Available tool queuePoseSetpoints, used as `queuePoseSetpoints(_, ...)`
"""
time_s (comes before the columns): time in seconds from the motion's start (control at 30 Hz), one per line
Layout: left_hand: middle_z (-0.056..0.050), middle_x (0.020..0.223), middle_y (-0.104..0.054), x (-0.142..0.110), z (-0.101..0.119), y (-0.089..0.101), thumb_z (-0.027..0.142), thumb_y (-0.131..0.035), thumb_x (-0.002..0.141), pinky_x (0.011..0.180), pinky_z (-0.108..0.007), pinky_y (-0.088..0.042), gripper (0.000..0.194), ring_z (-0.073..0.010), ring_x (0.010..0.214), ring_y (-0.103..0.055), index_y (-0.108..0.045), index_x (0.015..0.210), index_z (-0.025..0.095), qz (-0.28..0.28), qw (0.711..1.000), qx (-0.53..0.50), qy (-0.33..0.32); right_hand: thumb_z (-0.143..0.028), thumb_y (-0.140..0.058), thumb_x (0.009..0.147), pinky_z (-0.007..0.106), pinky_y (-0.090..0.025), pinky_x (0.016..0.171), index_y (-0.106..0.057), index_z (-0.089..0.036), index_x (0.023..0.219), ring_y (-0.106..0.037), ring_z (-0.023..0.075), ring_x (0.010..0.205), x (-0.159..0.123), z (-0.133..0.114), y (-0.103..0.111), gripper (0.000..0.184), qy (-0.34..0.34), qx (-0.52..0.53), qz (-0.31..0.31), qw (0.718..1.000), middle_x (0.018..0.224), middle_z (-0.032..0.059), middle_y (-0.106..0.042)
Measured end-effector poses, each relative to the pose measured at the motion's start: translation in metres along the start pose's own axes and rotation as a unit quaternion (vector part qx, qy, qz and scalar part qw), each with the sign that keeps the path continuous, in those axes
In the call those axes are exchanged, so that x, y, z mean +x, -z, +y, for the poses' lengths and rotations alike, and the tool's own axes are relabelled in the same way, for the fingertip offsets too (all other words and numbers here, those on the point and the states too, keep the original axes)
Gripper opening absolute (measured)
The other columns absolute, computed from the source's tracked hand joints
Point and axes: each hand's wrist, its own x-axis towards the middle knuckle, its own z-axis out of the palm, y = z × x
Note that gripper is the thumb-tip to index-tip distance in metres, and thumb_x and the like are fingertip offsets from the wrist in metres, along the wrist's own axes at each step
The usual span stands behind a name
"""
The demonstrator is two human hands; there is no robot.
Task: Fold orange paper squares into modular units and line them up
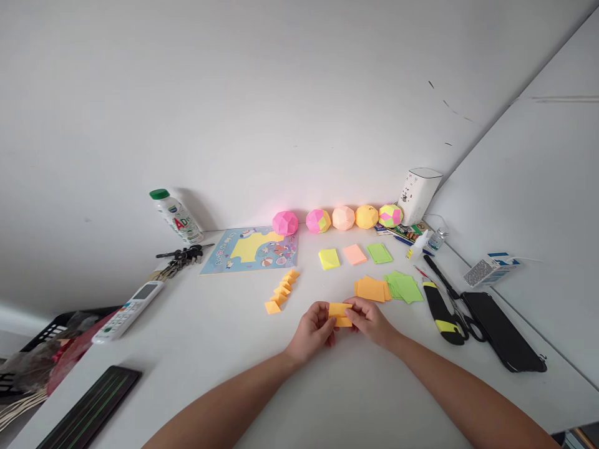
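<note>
Between my two hands is an orange paper square with a crease and a folded edge, held just above the white table. My left hand pinches its left side, thumb on top. On the right side, my right hand pinches it, thumb pressing near the fold. A row of folded orange paper pieces lies to the left. Just beyond my right hand are loose orange sheets and fanned green sheets. Farther back sit a yellow pad, a peach pad and a green pad.
Several paper balls, one pink, line the wall. At right lie a utility knife, scissors, a black case and a glue bottle. At left are a bottle, keys and a remote.
</note>
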Motion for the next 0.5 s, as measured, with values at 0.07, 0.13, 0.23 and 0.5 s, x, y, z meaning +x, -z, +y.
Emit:
queuePoseSetpoints(0.07, 0.005, 0.069, -0.055, -0.0004, -0.0008, -0.0005, 0.045, -0.054, 0.078, 0.043, -0.021, -0.041, 0.035, -0.0071, 0.043, -0.051, -0.034, 0.093, 0.021, 0.003, 1.000, -0.004, -0.012, -0.038, -0.053, 0.083, 0.025, -0.045, 0.055, -0.049, -0.020, 0.098, -0.050, 0.0113, 0.055, -0.0002, 0.0007, -0.0004, 0.023, -0.006, 0.012, 0.013, 1.000, 0.066, -0.0034, -0.053)
queuePoseSetpoints(0.13, 0.007, 0.067, -0.053, -0.0005, -0.0028, -0.0004, 0.044, -0.054, 0.079, 0.042, -0.020, -0.041, 0.034, -0.0066, 0.043, -0.050, -0.031, 0.092, 0.023, 0.005, 1.000, -0.011, -0.027, -0.037, -0.054, 0.082, 0.026, -0.045, 0.054, -0.043, -0.023, 0.099, -0.049, 0.0109, 0.053, -0.0004, 0.0013, -0.0002, 0.024, -0.009, 0.029, 0.029, 0.999, 0.064, -0.0057, -0.052)
queuePoseSetpoints(0.23, 0.009, 0.063, -0.050, -0.0006, -0.0060, 0.0002, 0.042, -0.052, 0.080, 0.042, -0.019, -0.039, 0.030, -0.0067, 0.042, -0.049, -0.030, 0.088, 0.024, -0.002, 0.999, -0.008, -0.038, -0.039, -0.055, 0.081, 0.026, -0.045, 0.054, -0.044, -0.023, 0.089, -0.050, 0.0107, 0.051, 0.0001, 0.0025, 0.0012, 0.021, -0.016, 0.042, 0.031, 0.999, 0.062, -0.0065, -0.050)
queuePoseSetpoints(0.5, 0.005, 0.060, -0.048, -0.0030, 0.0002, -0.0003, 0.040, -0.052, 0.080, 0.046, -0.023, -0.039, 0.034, -0.0083, 0.045, -0.047, -0.050, 0.107, 0.019, -0.017, 0.996, 0.086, -0.033, -0.041, -0.056, 0.079, 0.027, -0.046, 0.054, -0.059, -0.019, 0.088, -0.053, 0.0104, 0.051, 0.0033, 0.0055, 0.0058, 0.024, -0.029, 0.056, 0.028, 0.998, 0.072, -0.0016, -0.056)
